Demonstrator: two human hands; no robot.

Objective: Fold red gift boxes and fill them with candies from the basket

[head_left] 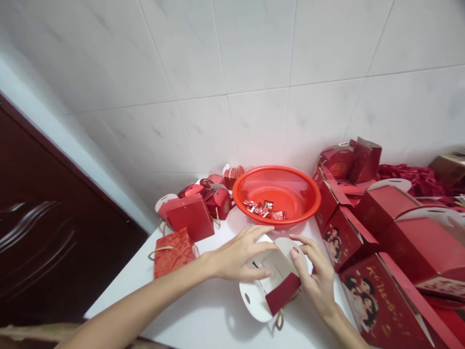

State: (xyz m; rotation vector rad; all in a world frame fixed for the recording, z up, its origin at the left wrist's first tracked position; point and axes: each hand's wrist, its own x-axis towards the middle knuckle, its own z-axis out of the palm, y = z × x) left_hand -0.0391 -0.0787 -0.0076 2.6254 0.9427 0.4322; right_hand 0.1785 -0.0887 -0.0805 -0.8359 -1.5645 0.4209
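Note:
An unfolded gift box [256, 296], white inside with a dark red flap and a twine handle, stands open on the white table between my hands. My left hand [250, 254] lies over its left side, fingers spread. At its right side, my right hand [314, 271] has thumb and fingers closed on the white rounded flap. Just behind, a red plastic basket [278, 223] holds several small wrapped candies [263, 209].
Several red boxes [191, 218] with twine handles sit at the left of the white table [196, 315]. Larger red boxes [385, 300] crowd the right side, some printed with pictures. A tiled wall [254, 116] rises behind; a dark red door [54, 228] is at the left.

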